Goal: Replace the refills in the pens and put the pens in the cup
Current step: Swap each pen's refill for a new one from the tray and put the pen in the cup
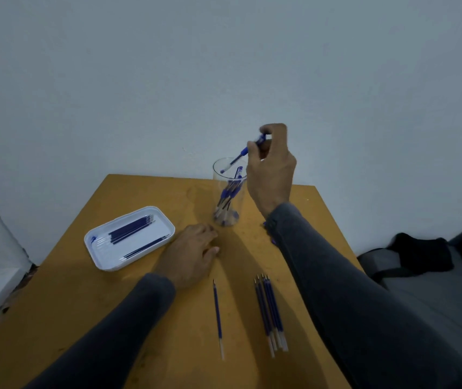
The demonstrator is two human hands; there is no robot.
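Pen in hand: a blue pen (242,153) was pinched near its upper end by the right hand (270,169), raised above the surface.
Long axis: tilted, tip end low and toward the left hand's side, upper end high inside the right fingers (252,147).
Key relation: the pen's lower tip stood at the rim of the clear cup (228,192), which sat just below and beside the right hand; judged, a short descent along the pen's own axis would seat it.
Cup contents: several blue pens (231,192) already leaned inside, narrowing the free opening; judged risk, the tip catching on them or on the rim.
Nearer hand: the right, directly over the cup; the left hand (193,251) lay on the surface short of the cup, fingers relaxed, holding nothing.
Hands: well apart.
Refills near the body: one single refill (217,315) and a bundle of refills (270,310) lay lengthwise between the forearms.
Tray: a white tray (103,262) beyond the left hand's outer side held further refills (133,228).
Room: open surface (70,318) around the cup; far edge close behind it, against the wall.
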